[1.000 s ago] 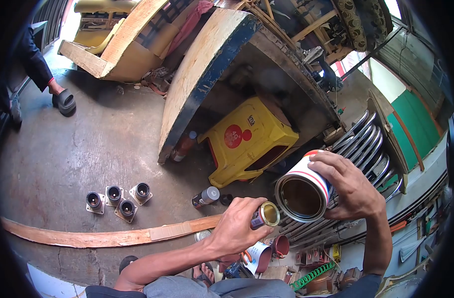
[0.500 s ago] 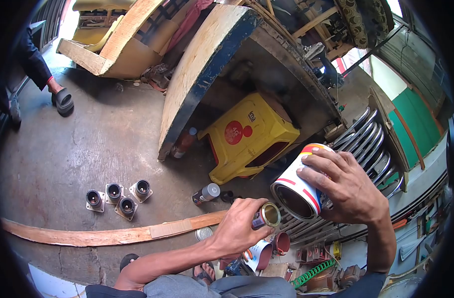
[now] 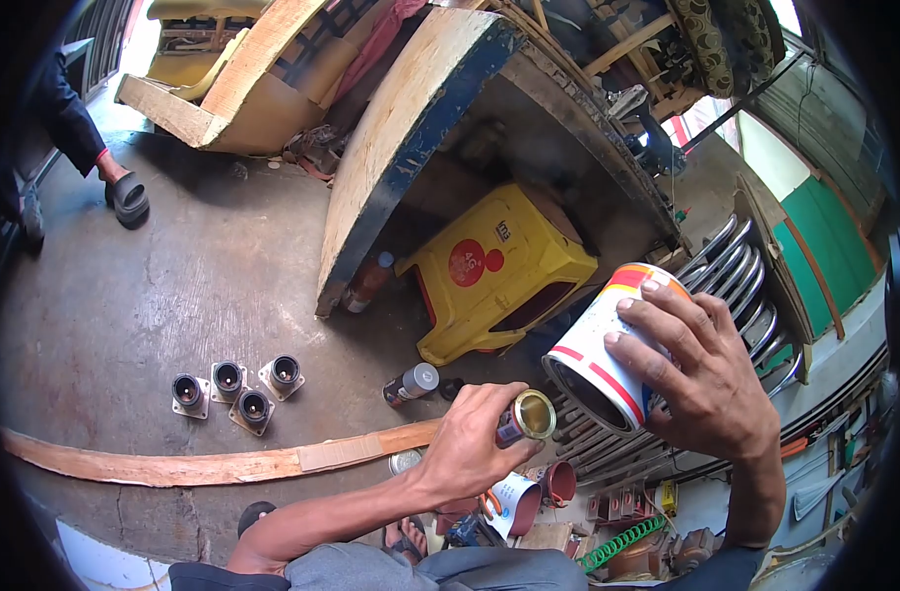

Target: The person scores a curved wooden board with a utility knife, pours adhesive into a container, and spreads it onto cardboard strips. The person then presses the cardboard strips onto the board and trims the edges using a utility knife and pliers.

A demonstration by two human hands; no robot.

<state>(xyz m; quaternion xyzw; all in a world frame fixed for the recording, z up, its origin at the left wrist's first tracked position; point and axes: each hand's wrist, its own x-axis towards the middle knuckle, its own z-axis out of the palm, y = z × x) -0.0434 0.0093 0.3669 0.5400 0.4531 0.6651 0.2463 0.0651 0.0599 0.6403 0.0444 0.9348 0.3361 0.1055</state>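
Note:
My left hand (image 3: 472,439) is wrapped round a small open tin (image 3: 533,415), its mouth facing up toward the camera. To the right, my right hand (image 3: 701,369) grips a larger white tin (image 3: 608,345) with red and orange bands from its far side. The large tin is tilted, with its dark open mouth toward the lower left, above and right of the small tin. The two tins are apart. No liquid shows between them, and the inside of the large tin is too dark to make out.
A yellow stool (image 3: 499,271) lies under a blue-edged table (image 3: 401,148). A spray can (image 3: 411,384), a long wooden strip (image 3: 194,470) and several square-based black-and-metal parts (image 3: 254,406) are on the floor. Bent metal tubes (image 3: 736,271) stand right. A person's leg (image 3: 86,138) shows upper left.
My right hand has raised and tipped the large tin, so its side now shows more and its opening less. My left hand keeps the small tin nearly in place, turned slightly.

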